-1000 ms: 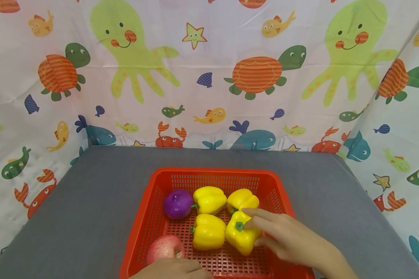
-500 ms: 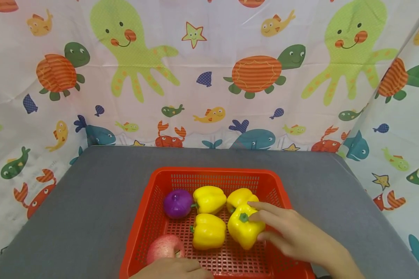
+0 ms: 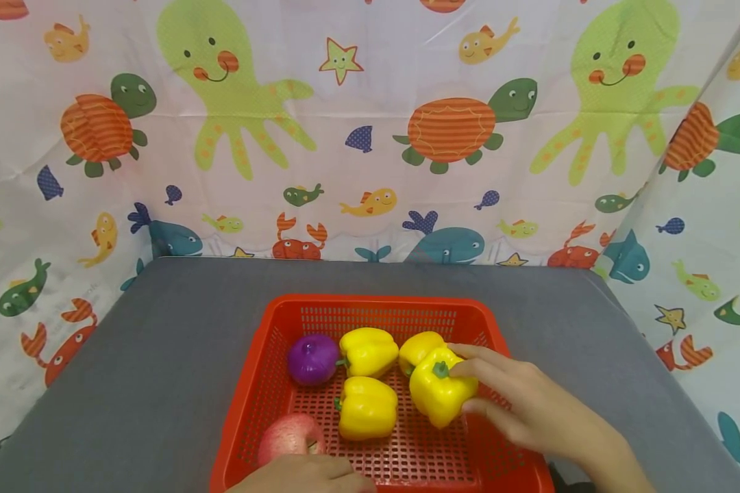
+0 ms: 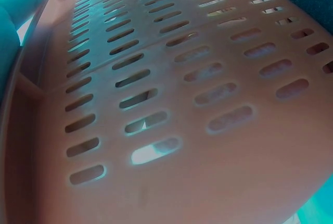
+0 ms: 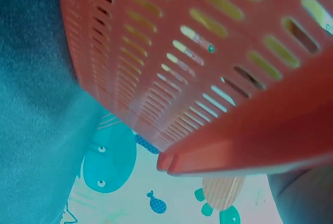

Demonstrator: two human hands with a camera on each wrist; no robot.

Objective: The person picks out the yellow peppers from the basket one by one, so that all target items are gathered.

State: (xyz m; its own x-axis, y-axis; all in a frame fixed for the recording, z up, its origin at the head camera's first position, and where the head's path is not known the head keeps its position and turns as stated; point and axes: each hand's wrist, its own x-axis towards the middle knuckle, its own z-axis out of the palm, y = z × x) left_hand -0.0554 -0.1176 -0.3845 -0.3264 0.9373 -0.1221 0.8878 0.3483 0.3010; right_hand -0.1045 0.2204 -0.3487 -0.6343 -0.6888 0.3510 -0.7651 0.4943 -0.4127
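My right hand (image 3: pixel 518 394) pinches a yellow bell pepper (image 3: pixel 439 397) with a green stem. It is raised above the right side of the red plastic basket (image 3: pixel 376 301) and overlaps another yellow pepper (image 3: pixel 416 348) behind it. Two more yellow peppers, one at the back (image 3: pixel 368 352) and one in front (image 3: pixel 368 411), lie mid-basket. A purple onion (image 3: pixel 312 359) sits back left and a red apple (image 3: pixel 290 438) front left. Beside the apple, at the basket's front edge, lies my left hand (image 3: pixel 305 476), partly cut off. Its fingers (image 4: pixel 21 10) show over the rim in the left wrist view.
The grey tabletop (image 3: pixel 154 370) surrounds the basket on its left, right and far sides. A sea-animal-print curtain (image 3: pixel 370 157) stands behind the table and along both sides. Slotted basket walls (image 5: pixel 171 41) fill much of both wrist views.
My right hand has lifted the yellow bell pepper and shifted it slightly right and away from me. The left hand and the other items stay put.
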